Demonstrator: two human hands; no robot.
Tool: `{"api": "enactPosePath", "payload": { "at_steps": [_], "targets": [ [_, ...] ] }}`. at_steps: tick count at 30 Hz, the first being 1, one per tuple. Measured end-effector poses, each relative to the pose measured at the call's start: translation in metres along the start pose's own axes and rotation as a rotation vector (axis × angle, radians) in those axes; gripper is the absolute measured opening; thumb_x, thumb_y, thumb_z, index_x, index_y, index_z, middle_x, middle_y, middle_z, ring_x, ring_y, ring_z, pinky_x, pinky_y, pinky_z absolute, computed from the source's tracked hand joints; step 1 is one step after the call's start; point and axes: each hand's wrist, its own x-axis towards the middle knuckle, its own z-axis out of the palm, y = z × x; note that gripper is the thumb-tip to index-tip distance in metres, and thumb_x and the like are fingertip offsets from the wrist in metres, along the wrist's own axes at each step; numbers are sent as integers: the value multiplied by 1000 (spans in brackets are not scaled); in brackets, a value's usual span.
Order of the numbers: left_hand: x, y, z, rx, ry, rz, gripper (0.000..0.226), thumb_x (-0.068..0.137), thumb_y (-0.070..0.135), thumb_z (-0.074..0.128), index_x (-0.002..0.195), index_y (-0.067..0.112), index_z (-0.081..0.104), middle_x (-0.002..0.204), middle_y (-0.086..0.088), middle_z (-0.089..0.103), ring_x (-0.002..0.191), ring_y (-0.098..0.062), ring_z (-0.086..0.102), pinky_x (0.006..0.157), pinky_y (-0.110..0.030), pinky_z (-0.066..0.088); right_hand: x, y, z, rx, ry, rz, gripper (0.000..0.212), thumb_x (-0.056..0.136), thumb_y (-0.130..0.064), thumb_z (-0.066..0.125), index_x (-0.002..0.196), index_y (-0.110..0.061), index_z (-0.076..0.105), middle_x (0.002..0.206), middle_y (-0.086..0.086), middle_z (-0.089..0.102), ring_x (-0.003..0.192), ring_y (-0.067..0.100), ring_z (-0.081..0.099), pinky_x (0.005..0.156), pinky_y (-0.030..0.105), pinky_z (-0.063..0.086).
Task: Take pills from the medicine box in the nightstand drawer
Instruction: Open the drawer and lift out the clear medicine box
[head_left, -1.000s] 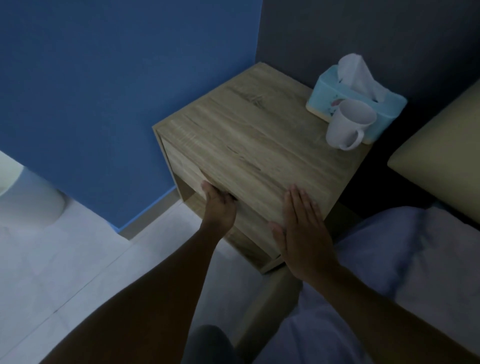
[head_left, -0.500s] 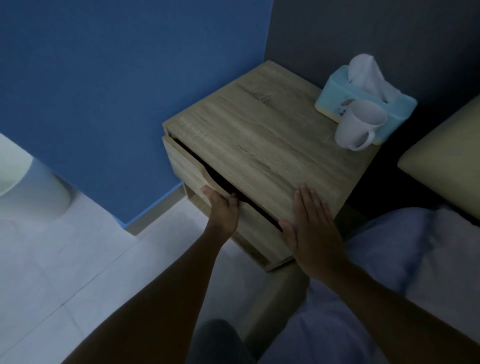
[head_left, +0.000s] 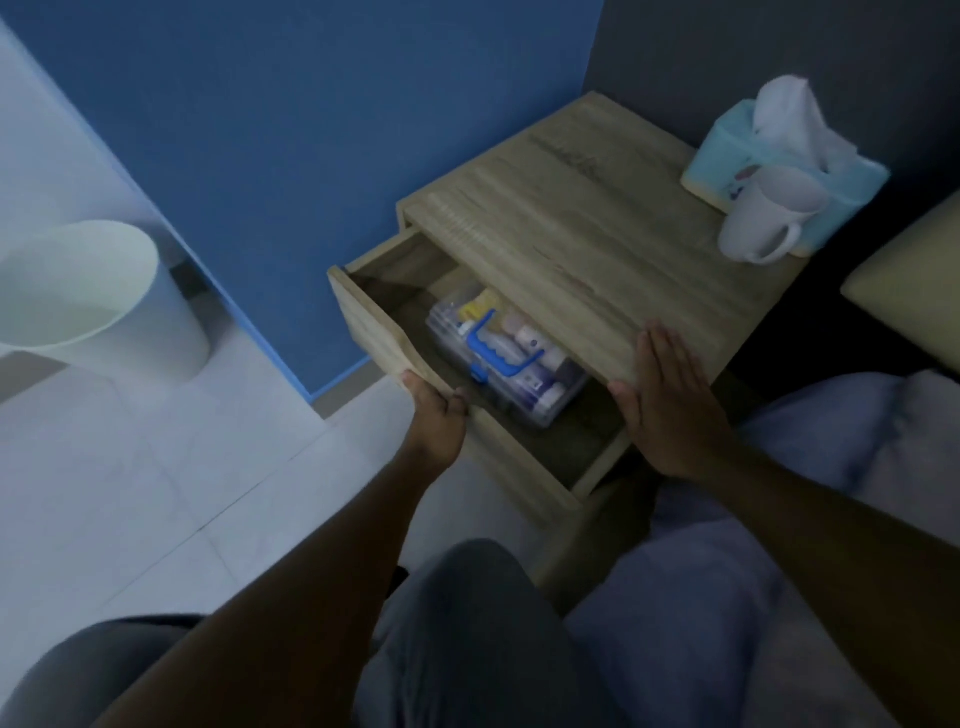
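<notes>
The wooden nightstand (head_left: 587, 223) stands in the corner with its drawer (head_left: 374, 322) pulled well out. My left hand (head_left: 434, 415) grips the cut-out in the drawer front. My right hand (head_left: 670, 400) lies flat, fingers apart, on the front edge of the nightstand top. Inside the drawer sits a clear plastic medicine box (head_left: 498, 358) with a blue handle, filled with small bottles and packets; its far part is hidden under the top.
A light blue tissue box (head_left: 737, 150) and a white mug (head_left: 769, 215) stand at the back right of the top. A white bin (head_left: 93, 301) is on the tiled floor at left. Blue wall behind, bed and cushion (head_left: 904, 291) at right.
My left hand has pulled the drawer from a narrow gap to well open, and the medicine box has come into sight. My right hand has stayed on the top.
</notes>
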Motion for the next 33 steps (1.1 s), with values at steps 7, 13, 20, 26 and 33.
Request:
{"api": "enactPosePath", "payload": {
  "at_steps": [7,13,20,26,33],
  "targets": [
    [-22,-16,-28,15,-8,-16,84,98,24,48,152,22,-16,160,-6,20,143,-31,30,113,-50,34,1,-5,-2,44,-61,37,72,102,-42,38,156,0,15,165,20,15,153,35,13,125,47,11],
    [-33,-29,-40,8,24,-10,80,99,25,48,153,24,-11,160,-4,21,143,-29,30,113,-48,33,5,-1,1,67,-157,85,74,102,-49,24,158,-7,1,167,13,1,155,29,1,126,46,3],
    [-35,-14,-41,156,184,87,103,81,25,74,152,21,-1,154,-5,27,141,-28,34,106,-43,41,0,-36,-8,254,-133,138,67,103,-31,34,158,-5,6,167,16,3,155,30,1,126,45,5],
    [-23,16,-51,721,191,312,127,69,29,82,154,24,-12,161,1,-23,147,-21,-21,118,-46,4,-41,-105,-6,425,-61,-83,62,97,-26,50,154,-16,27,167,6,13,155,23,4,123,52,21],
    [18,59,-64,923,6,187,88,89,19,61,156,15,3,165,-6,-3,151,-25,-4,121,-46,11,-35,-148,19,635,-166,376,84,98,-42,49,159,-19,-4,168,4,-10,154,24,-10,125,50,10]
  ]
}}
